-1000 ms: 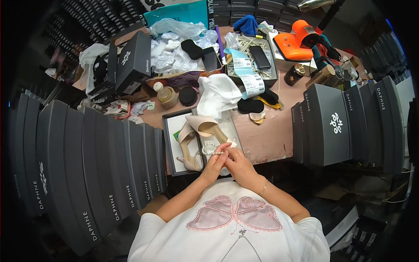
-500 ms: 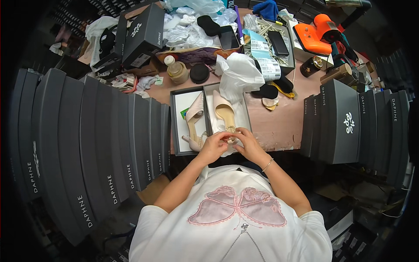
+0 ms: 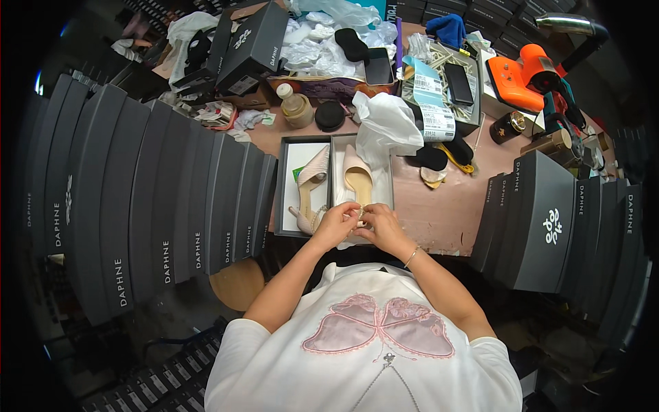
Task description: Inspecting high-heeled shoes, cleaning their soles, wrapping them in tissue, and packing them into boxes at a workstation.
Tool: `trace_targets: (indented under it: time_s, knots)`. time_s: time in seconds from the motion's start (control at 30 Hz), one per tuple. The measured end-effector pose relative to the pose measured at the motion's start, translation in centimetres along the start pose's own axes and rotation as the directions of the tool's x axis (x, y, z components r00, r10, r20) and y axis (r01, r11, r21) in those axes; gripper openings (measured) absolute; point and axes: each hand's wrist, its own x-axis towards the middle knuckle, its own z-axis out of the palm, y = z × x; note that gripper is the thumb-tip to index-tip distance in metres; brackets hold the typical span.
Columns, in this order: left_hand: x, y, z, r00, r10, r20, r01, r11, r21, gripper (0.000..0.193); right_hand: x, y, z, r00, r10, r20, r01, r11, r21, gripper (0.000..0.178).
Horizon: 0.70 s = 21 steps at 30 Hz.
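Note:
A pale pink pointed shoe [image 3: 358,180] lies in the right half of an open grey shoebox [image 3: 279,199], toe pointing away from me. At its heel end, my left hand [image 3: 338,223] and my right hand [image 3: 384,227] meet, fingertips pinched on the shoe's beaded strap [image 3: 362,211]. The fingers hide most of the strap and the heel. Left of it, a matching shoe [image 3: 312,180] rests on its side in the other half of the box, its strap near my left hand. White tissue paper [image 3: 388,123] rises from the box's far right corner.
Tall rows of dark shoeboxes [image 3: 154,185] stand left, and more boxes [image 3: 542,220] right. Behind are a bottle [image 3: 296,108], a round black lid [image 3: 329,117], a carton of crumpled plastic [image 3: 322,81], a label strip [image 3: 432,103], a phone [image 3: 458,84] and an orange device [image 3: 518,82].
The view has shifted slightly, so the surroundings sit differently in the picture. Both hands stay at the shoe's heel end, with the fingers slightly rearranged around the strap.

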Motion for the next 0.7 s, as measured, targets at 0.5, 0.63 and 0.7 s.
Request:
trace_targets:
  time_s: [0.5,0.63,0.7]
  knots:
    - [-1.4,0.3,0.1,0.997,-0.052,-0.059,0.000,0.751,-0.660,0.042,-1.3,1.3,-0.4,1.000,0.022,0.002,-0.022,0.999,0.038,0.022]
    - [-3.0,-1.5,-0.4,0.994,-0.108,-0.025,0.058,0.700,-0.712,0.037,-0.8,1.4,-1.1,0.993,0.094,0.065,-0.100,0.990,0.098,0.024]
    - [-3.1,-1.4,-0.7,0.992,-0.125,0.020,0.102,0.692,-0.715,0.032,-0.3,1.5,-0.8,0.980,0.163,0.113,-0.184,0.959,0.214,0.026]
